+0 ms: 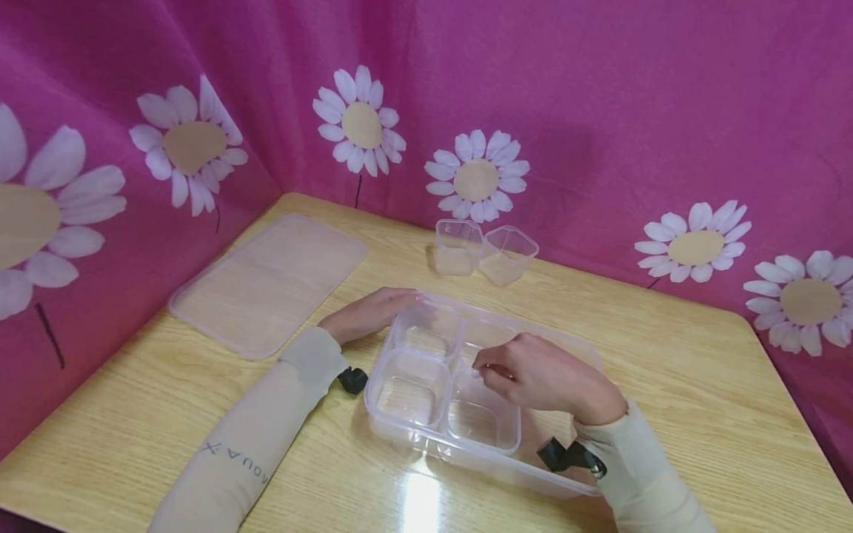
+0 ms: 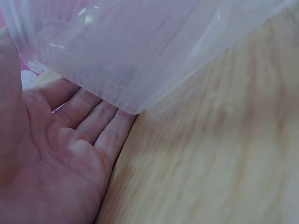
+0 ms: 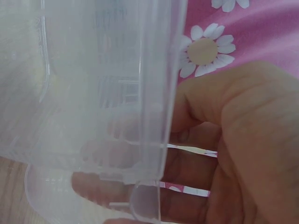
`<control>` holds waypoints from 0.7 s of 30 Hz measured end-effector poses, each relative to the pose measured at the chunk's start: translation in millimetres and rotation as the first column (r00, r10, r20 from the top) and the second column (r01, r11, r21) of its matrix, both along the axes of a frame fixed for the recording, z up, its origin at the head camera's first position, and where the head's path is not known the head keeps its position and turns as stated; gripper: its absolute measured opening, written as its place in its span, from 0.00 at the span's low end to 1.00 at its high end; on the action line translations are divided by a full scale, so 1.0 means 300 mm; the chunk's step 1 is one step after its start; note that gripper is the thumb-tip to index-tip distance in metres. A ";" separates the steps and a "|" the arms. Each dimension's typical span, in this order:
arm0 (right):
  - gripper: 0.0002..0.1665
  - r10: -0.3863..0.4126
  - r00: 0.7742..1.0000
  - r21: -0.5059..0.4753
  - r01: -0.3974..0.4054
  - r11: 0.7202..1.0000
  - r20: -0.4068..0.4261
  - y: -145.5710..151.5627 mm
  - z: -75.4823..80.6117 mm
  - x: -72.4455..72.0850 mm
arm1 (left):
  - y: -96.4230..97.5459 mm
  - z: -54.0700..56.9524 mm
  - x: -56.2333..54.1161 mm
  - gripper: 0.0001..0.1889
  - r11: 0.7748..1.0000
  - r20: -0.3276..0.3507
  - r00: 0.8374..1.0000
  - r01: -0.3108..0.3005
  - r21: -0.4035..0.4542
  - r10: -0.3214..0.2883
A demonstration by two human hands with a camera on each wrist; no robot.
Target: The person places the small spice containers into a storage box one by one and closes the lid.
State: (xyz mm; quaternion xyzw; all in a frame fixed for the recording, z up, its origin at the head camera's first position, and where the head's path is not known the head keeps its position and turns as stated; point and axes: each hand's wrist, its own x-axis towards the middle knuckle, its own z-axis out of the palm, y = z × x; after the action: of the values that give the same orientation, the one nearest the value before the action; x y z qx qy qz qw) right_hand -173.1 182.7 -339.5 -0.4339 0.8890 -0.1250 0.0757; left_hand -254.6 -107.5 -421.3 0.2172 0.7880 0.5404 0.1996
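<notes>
A large clear plastic box [image 1: 493, 466] stands on the table with several small clear square cups inside, among them a front-left cup [image 1: 409, 392]. My left hand [image 1: 373, 311] rests at the box's back left corner. In the left wrist view, the fingers [image 2: 88, 109] lie nearly straight against the lower edge of the box wall [image 2: 117, 56]. Over the middle of the box, my right hand [image 1: 540, 374] has curled fingers and pinches the rim of a small cup [image 1: 483, 418]. Through clear plastic [image 3: 154, 93], the right wrist view shows some of its fingers.
A flat translucent lid [image 1: 273, 281] lies at the back left of the table. Two more small clear cups, a left one [image 1: 457, 248] and a right one [image 1: 508, 255], stand near the back edge. A pink curtain with daisies [image 1: 566, 111] closes off the back and left.
</notes>
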 end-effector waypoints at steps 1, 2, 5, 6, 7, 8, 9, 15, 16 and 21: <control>0.10 0.000 1.000 -0.002 0.000 1.000 0.002 0.000 0.000 0.000 | 0.000 0.000 0.000 0.25 1.000 -0.001 1.000 -0.002 0.003 0.002; 0.10 0.000 1.000 -0.002 0.000 1.000 0.004 0.000 0.000 0.000 | 0.000 0.000 0.000 0.25 1.000 -0.003 1.000 -0.007 -0.001 0.007; 0.10 -0.003 1.000 -0.004 0.003 1.000 0.010 0.000 -0.001 -0.001 | 0.001 0.000 -0.001 0.25 1.000 -0.007 1.000 -0.005 -0.002 0.005; 0.10 -0.005 1.000 -0.003 0.005 1.000 0.012 0.000 -0.001 -0.001 | 0.002 0.001 0.000 0.25 1.000 -0.009 1.000 -0.002 -0.003 0.002; 0.10 -0.006 1.000 -0.002 0.006 1.000 0.015 0.000 0.000 -0.002 | 0.001 0.002 -0.001 0.25 1.000 -0.009 1.000 0.000 -0.005 0.000; 0.10 -0.008 1.000 0.000 0.008 1.000 0.017 0.000 0.000 -0.002 | 0.001 0.003 -0.001 0.25 1.000 -0.010 1.000 0.003 -0.008 -0.003; 0.10 -0.008 1.000 0.000 0.008 1.000 0.018 0.000 0.001 -0.002 | 0.001 0.004 -0.001 0.25 1.000 -0.010 1.000 0.007 -0.007 -0.007; 0.10 -0.012 1.000 0.001 0.012 1.000 0.021 0.002 0.006 0.000 | 0.000 0.003 -0.006 0.24 1.000 -0.009 1.000 0.020 0.007 -0.020; 0.10 -0.014 1.000 0.000 0.014 1.000 0.023 0.002 0.006 0.001 | 0.000 0.002 -0.007 0.24 1.000 -0.006 1.000 0.019 0.010 -0.019; 0.10 -0.007 1.000 0.001 0.007 1.000 0.021 0.002 0.004 0.002 | -0.002 -0.003 -0.009 0.23 1.000 -0.016 1.000 0.023 0.000 -0.023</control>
State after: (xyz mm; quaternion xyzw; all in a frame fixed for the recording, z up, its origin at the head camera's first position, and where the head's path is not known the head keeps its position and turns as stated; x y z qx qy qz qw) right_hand -172.4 183.2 -338.4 -0.4293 0.8899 -0.1293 0.0846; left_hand -257.2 -108.0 -422.3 0.2307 0.7870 0.5364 0.1993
